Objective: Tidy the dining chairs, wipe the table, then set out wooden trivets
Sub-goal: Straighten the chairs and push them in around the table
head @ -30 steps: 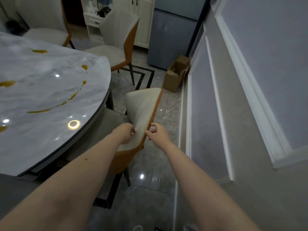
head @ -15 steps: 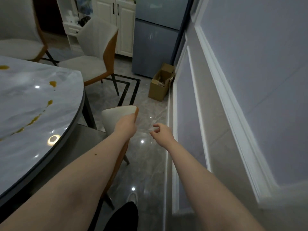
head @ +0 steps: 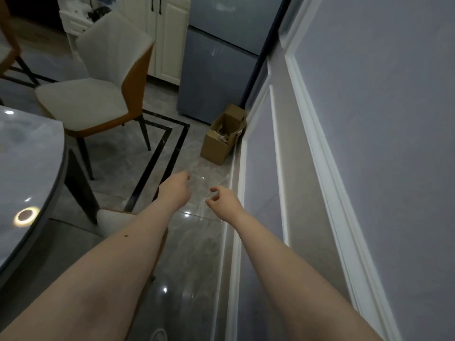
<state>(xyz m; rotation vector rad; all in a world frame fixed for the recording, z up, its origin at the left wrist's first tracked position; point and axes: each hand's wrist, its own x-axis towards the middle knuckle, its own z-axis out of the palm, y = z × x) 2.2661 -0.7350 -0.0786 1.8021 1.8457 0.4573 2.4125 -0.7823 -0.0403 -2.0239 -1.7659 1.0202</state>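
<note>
The near dining chair point(head: 112, 219), cream with an orange back, sits pushed under the round marble table point(head: 27, 173); only the top of its backrest shows beneath my left forearm. My left hand point(head: 176, 190) hangs in the air above the floor past that chair, fingers loosely curled, holding nothing. To its right my right hand point(head: 222, 201) is also off the chair, fingers loosely bent and empty. A second cream and orange chair point(head: 98, 89) stands pulled out from the table, farther back on the left.
An open cardboard box point(head: 222, 135) stands on the floor by the wall, beside a grey fridge point(head: 219, 70). The panelled wall point(head: 357, 143) runs close along my right. A third chair point(head: 8, 55) shows at the far left edge. White cabinets stand at the back.
Both hands gripped the near chair's backrest a second ago. The right hand let go first, then the left; the chair now sits under the table and the view has turned toward the farther chair.
</note>
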